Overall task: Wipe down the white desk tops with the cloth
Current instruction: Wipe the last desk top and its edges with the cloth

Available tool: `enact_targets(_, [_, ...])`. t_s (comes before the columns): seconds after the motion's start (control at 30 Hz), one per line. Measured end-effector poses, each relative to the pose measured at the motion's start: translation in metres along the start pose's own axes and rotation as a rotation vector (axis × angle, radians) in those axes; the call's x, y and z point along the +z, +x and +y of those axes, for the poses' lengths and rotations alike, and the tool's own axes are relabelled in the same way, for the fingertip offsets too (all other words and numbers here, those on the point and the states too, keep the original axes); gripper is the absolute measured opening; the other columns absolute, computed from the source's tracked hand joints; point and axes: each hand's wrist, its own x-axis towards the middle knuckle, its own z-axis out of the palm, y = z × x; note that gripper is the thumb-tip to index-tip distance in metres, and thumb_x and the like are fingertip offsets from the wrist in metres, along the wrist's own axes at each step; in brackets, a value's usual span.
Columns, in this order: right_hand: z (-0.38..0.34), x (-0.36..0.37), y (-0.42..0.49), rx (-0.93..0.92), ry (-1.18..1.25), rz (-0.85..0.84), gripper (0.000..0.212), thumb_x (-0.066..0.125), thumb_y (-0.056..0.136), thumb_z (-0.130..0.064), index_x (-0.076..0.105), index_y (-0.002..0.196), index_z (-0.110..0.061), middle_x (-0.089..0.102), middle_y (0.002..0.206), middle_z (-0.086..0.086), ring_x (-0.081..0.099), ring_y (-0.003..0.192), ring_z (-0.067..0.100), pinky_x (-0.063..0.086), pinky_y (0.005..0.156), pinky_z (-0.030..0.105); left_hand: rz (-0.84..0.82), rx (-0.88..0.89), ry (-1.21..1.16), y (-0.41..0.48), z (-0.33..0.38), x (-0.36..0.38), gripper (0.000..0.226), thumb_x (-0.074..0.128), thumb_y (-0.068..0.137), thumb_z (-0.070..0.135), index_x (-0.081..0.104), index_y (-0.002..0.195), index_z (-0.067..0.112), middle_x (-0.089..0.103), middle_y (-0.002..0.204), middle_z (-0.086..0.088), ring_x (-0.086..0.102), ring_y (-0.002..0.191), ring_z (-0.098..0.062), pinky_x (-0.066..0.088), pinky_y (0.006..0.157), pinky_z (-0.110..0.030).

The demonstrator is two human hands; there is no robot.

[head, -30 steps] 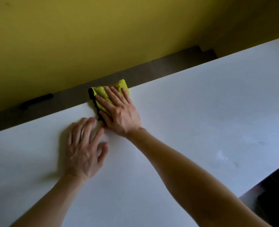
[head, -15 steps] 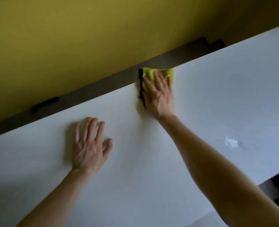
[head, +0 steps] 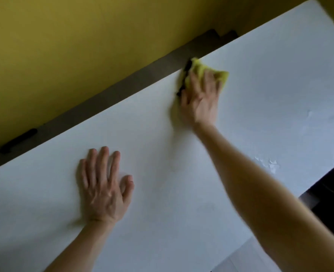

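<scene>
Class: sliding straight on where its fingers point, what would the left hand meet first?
Nothing on the white desk top: the left hand has bare surface up to the far edge, then probably the dark strip below the yellow wall.

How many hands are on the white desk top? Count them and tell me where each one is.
2. The left hand lies flat on the desk top; the right hand presses the yellow cloth at its far edge. None hidden.
</scene>
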Motion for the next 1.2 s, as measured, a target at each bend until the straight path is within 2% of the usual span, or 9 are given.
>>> enact_targets(0.2, [-0.093, 0.001, -0.071, -0.746, 0.173, -0.282, 0.056, 0.05, 0.111, -0.047, 0.054, 0.16, -0.021, 0.041, 0.171, 0.017, 0.033, 0.162, 0.036, 0.012, 0.136, 0.054, 0.003, 0.043, 0.015, -0.001, -0.003, 0.002, 0.065, 0.047, 0.105, 0.051, 0.051, 0.162, 0.019, 0.034, 0.175, -0.012, 0.029, 0.163, -0.037, 0.025, 0.125, -0.07])
enact_targets(0.27, [-0.046, -0.004, -0.044, -0.675, 0.194, -0.163, 0.053, 0.057, 0.11, -0.041, 0.06, 0.155, -0.015, 0.052, 0.163, 0.019, 0.042, 0.155, 0.037, 0.016, 0.136, 0.051, 0.025, 0.042, 0.0, 0.0, -0.003, 0.003, 0.063, 0.051, 0.105, 0.048, 0.051, 0.161, 0.021, 0.036, 0.174, -0.011, 0.03, 0.162, -0.036, 0.026, 0.124, -0.07])
enact_targets(0.4, [0.078, -0.031, 0.011, 0.009, 0.031, -0.004, 0.059, 0.049, 0.107, -0.05, 0.056, 0.159, -0.022, 0.042, 0.171, 0.016, 0.027, 0.164, 0.036, 0.013, 0.135, 0.056, 0.043, 0.043, -0.019, 0.0, -0.004, 0.003, 0.062, 0.056, 0.104, 0.046, 0.052, 0.161, 0.021, 0.036, 0.174, -0.01, 0.031, 0.162, -0.036, 0.026, 0.125, -0.069])
enact_targets(0.5, [0.064, -0.016, 0.008, 0.249, 0.026, 0.02, 0.063, 0.054, 0.1, -0.046, 0.057, 0.158, -0.021, 0.04, 0.17, 0.02, 0.029, 0.162, 0.04, 0.013, 0.134, 0.057, 0.059, 0.045, -0.026, 0.001, -0.004, 0.004, 0.059, 0.055, 0.105, 0.045, 0.054, 0.16, 0.021, 0.038, 0.173, -0.011, 0.032, 0.162, -0.036, 0.026, 0.125, -0.069])
enact_targets(0.67, [-0.071, 0.005, -0.089, -0.305, 0.128, -0.106, 0.058, 0.061, 0.106, -0.039, 0.055, 0.159, -0.016, 0.044, 0.167, 0.023, 0.035, 0.16, 0.041, 0.013, 0.135, 0.057, 0.069, 0.023, -0.019, 0.001, -0.003, 0.003, 0.059, 0.052, 0.105, 0.046, 0.054, 0.16, 0.021, 0.039, 0.173, -0.01, 0.033, 0.161, -0.035, 0.024, 0.126, -0.067])
enact_targets(0.77, [-0.051, -0.009, -0.098, -0.585, 0.137, -0.232, 0.057, 0.053, 0.11, -0.044, 0.051, 0.162, -0.021, 0.038, 0.173, 0.016, 0.03, 0.163, 0.035, 0.014, 0.136, 0.053, 0.047, 0.032, -0.011, 0.0, -0.002, 0.002, 0.061, 0.049, 0.105, 0.046, 0.051, 0.161, 0.021, 0.036, 0.174, -0.01, 0.031, 0.162, -0.034, 0.022, 0.128, -0.066])
enact_targets(0.83, [0.002, -0.021, -0.08, -0.561, 0.098, -0.206, 0.057, 0.05, 0.11, -0.045, 0.051, 0.162, -0.022, 0.038, 0.173, 0.013, 0.03, 0.163, 0.033, 0.017, 0.135, 0.054, 0.044, 0.033, -0.003, 0.001, -0.002, 0.003, 0.061, 0.048, 0.105, 0.046, 0.051, 0.162, 0.022, 0.036, 0.174, -0.01, 0.03, 0.163, -0.034, 0.021, 0.128, -0.066])
enact_targets(1.03, [0.085, -0.029, -0.074, 0.174, 0.048, 0.079, 0.057, 0.061, 0.102, -0.04, 0.06, 0.155, -0.019, 0.046, 0.166, 0.022, 0.038, 0.158, 0.04, 0.022, 0.131, 0.062, 0.043, 0.034, 0.035, 0.002, 0.0, 0.0, 0.06, 0.046, 0.106, 0.045, 0.05, 0.162, 0.022, 0.035, 0.175, -0.01, 0.028, 0.164, -0.034, 0.021, 0.128, -0.066])
enact_targets(1.2, [-0.049, -0.022, -0.197, -0.32, 0.173, -0.136, 0.057, 0.06, 0.109, -0.04, 0.052, 0.162, -0.019, 0.04, 0.171, 0.019, 0.03, 0.163, 0.038, 0.013, 0.134, 0.059, -0.067, 0.036, 0.124, 0.004, 0.007, -0.011, 0.061, 0.041, 0.108, 0.045, 0.045, 0.164, 0.02, 0.032, 0.175, -0.012, 0.026, 0.163, -0.037, 0.02, 0.128, -0.065])
